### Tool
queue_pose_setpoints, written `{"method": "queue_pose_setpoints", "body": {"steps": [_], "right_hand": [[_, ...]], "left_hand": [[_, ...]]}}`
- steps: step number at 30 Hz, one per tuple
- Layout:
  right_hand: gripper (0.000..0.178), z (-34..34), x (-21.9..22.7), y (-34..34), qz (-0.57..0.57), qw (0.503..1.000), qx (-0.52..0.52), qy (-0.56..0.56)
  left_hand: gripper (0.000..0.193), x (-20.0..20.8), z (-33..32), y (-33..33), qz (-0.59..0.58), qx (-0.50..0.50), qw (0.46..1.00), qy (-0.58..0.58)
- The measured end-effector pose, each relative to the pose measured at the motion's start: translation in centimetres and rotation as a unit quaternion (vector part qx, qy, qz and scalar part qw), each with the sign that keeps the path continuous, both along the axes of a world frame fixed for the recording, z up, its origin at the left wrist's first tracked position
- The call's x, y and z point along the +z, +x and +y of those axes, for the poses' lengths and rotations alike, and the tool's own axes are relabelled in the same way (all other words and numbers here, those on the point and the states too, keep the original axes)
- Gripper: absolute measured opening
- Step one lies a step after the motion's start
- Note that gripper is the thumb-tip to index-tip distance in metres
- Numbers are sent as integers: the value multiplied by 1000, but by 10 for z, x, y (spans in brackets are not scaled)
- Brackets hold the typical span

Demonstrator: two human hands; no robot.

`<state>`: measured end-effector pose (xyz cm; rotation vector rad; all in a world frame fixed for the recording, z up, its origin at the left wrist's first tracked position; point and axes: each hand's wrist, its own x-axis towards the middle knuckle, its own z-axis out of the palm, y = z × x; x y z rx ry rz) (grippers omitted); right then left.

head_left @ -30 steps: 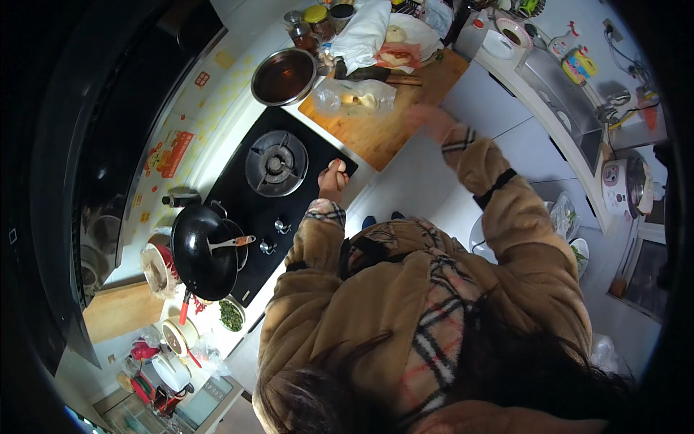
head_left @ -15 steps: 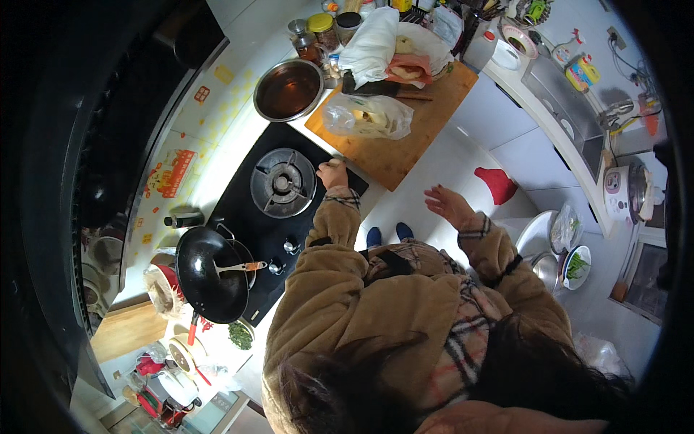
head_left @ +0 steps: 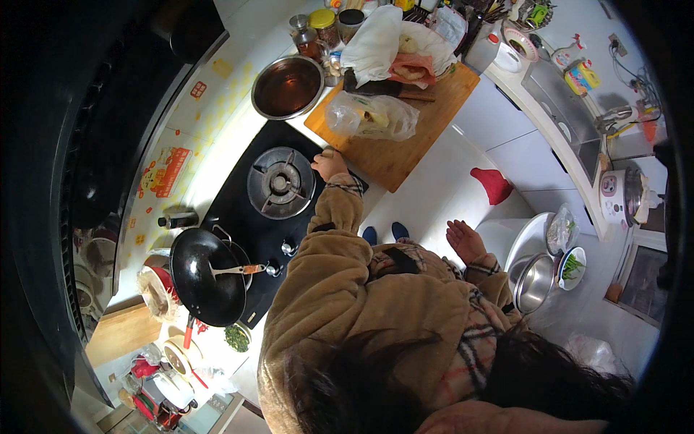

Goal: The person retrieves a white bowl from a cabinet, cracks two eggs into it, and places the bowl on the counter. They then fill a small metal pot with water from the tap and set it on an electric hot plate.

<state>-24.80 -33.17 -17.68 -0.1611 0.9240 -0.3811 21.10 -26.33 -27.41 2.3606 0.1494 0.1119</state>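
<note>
My left hand point(head_left: 330, 165) is closed at the near corner of the wooden cutting board point(head_left: 390, 163), just right of the gas burner point(head_left: 281, 183). A small greyish bit shows at its fingers, too small to name. On the board lie a clear plastic bag point(head_left: 376, 118) with pale yellowish food inside and, behind it, a dark-bladed cleaver point(head_left: 372, 86) partly covered. My right hand point(head_left: 465, 241) hangs above the floor on the right, fingers stretched out and holding nothing. A black wok point(head_left: 206, 286) sits on the stove's left side, with a wooden-handled spatula point(head_left: 238, 270) in it.
A steel bowl of brown liquid point(head_left: 288, 85) stands beyond the burner, near jars point(head_left: 323, 27). At right are steel bowls point(head_left: 536, 282) and a bowl of greens point(head_left: 572, 267). A red cloth-like thing point(head_left: 492, 186) lies near the cabinets. Chopped greens point(head_left: 236, 337) sit below the wok.
My left hand has shifted slightly up and toward the burner, still closed. My right hand has dropped back toward my body, still open.
</note>
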Motion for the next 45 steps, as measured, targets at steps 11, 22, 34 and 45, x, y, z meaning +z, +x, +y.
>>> {"method": "queue_pose_setpoints", "body": {"steps": [11, 22, 34, 45], "right_hand": [[19, 12, -9, -15, -21, 1000, -11, 17], [20, 6, -15, -13, 8, 1000, -2, 18], [19, 0, -9, 22, -40, 997, 71, 14], [16, 9, -5, 19, -16, 998, 59, 20]], "left_hand": [[51, -76, 4, 34, -11, -134, 991, 19], [65, 15, 11, -8, -9, -76, 994, -84], [26, 24, 60, -45, 416, 59, 668, -615], [57, -62, 39, -11, 197, -43, 956, -214]]}}
